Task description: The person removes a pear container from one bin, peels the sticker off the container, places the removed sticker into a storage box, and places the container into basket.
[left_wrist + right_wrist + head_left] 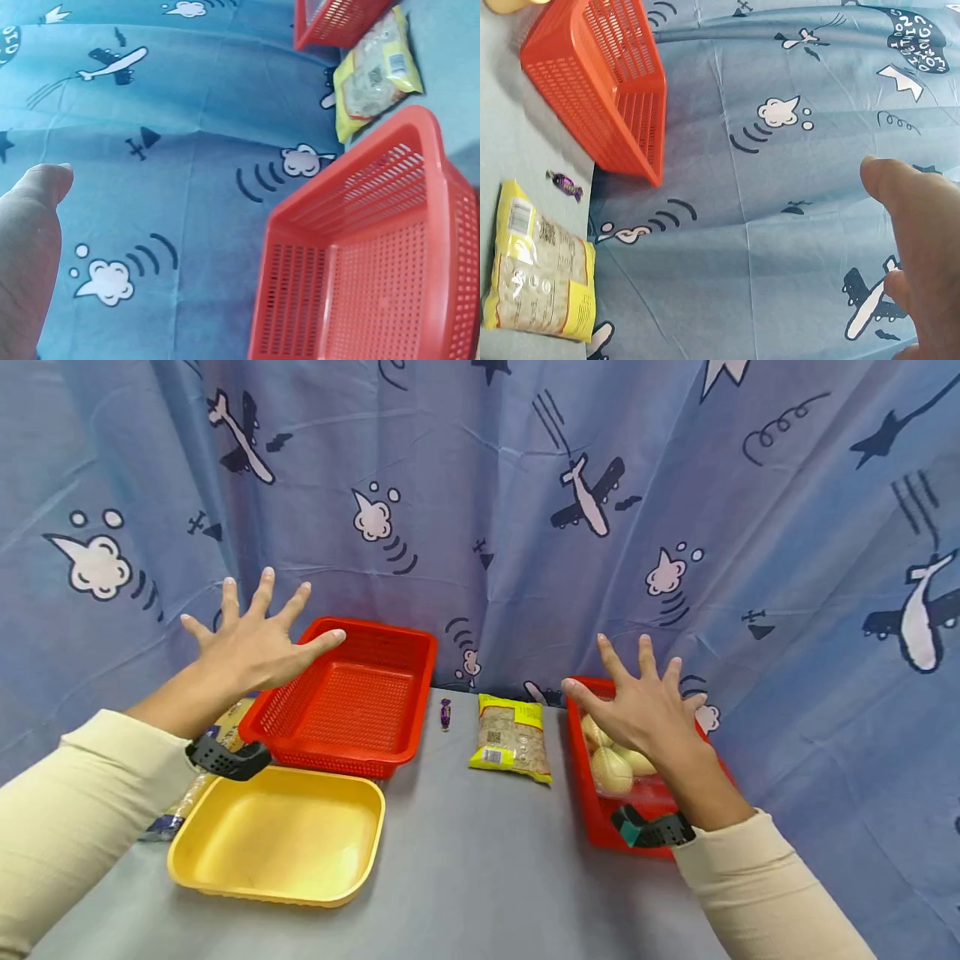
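My left hand hovers spread wide, holding nothing, over the near-left corner of the empty red basket at the back of the counter; my right hand is spread just as wide and empty above a second red basket holding pale round items in a clear bag; between the baskets lie a yellow packet and a small purple candy; a yellow tray sits in front of the empty basket; only the head view shows a packet half hidden under my left wrist.
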`<state>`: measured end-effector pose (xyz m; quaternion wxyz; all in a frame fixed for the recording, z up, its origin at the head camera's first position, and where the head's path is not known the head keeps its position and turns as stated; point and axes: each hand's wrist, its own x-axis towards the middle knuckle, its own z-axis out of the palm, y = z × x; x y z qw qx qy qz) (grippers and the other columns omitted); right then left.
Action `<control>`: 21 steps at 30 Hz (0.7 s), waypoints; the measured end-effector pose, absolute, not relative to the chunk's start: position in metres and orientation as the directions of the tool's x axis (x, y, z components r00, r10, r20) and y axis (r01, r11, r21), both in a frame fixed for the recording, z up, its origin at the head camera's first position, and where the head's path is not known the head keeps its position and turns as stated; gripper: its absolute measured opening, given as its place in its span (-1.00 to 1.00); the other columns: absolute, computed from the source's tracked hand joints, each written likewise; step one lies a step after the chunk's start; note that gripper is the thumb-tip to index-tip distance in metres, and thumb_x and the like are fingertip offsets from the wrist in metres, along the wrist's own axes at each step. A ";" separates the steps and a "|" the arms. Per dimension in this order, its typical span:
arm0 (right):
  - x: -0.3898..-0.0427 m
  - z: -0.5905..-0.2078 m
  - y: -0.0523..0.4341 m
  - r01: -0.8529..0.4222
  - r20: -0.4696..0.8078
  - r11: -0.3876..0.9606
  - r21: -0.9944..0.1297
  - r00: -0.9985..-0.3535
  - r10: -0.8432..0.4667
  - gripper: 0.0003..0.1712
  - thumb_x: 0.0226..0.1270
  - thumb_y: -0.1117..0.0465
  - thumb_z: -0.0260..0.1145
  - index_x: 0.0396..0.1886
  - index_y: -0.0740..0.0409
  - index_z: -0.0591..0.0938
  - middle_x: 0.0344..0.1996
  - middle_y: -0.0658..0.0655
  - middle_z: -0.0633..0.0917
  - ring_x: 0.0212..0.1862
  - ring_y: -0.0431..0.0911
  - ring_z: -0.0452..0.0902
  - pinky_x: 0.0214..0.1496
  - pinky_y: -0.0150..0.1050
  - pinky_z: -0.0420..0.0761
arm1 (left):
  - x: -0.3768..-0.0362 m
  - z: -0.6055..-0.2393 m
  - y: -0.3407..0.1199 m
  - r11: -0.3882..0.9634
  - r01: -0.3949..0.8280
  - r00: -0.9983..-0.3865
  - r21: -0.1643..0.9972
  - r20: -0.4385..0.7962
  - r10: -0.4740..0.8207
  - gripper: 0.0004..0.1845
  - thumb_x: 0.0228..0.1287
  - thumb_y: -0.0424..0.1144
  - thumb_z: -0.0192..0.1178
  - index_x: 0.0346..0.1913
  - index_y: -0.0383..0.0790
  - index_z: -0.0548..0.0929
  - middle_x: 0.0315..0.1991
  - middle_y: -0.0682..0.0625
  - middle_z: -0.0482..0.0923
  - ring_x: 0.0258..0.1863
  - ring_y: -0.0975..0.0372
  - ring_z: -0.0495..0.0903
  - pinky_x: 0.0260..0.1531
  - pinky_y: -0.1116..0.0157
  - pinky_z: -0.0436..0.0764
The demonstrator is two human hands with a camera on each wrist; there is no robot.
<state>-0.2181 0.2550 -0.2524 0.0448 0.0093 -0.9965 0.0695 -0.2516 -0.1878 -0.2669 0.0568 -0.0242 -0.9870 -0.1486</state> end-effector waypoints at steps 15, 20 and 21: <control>-0.217 -0.257 0.264 -0.033 0.086 0.990 -0.140 -0.996 -0.021 0.12 0.09 -0.67 -0.25 0.56 -0.26 -0.16 0.47 0.42 -0.28 0.31 0.60 -0.51 -0.05 0.67 -0.36 | -0.247 -0.268 -0.179 0.960 0.063 -0.992 0.272 0.125 0.030 0.04 0.07 0.63 -0.39 0.55 0.16 -0.18 0.51 -0.15 -0.56 0.33 -0.29 -0.69 -0.19 -0.53 -0.60; -0.217 -0.258 0.266 -0.038 0.084 0.989 -0.145 -0.996 -0.026 0.12 0.09 -0.66 -0.24 0.56 -0.25 -0.17 0.47 0.42 -0.29 0.31 0.60 -0.51 -0.05 0.67 -0.36 | -0.247 -0.272 -0.178 0.961 0.058 -0.990 0.271 0.137 0.021 0.03 0.07 0.63 -0.39 0.55 0.18 -0.19 0.51 -0.15 -0.55 0.33 -0.28 -0.69 -0.19 -0.52 -0.60; -0.217 -0.259 0.267 -0.039 0.081 0.989 -0.146 -0.996 -0.028 0.12 0.10 -0.66 -0.24 0.56 -0.24 -0.18 0.47 0.42 -0.29 0.31 0.60 -0.51 -0.05 0.67 -0.36 | -0.247 -0.273 -0.178 0.960 0.058 -0.990 0.274 0.140 0.020 0.03 0.07 0.63 -0.39 0.55 0.18 -0.19 0.51 -0.15 -0.55 0.33 -0.27 -0.69 -0.19 -0.52 -0.60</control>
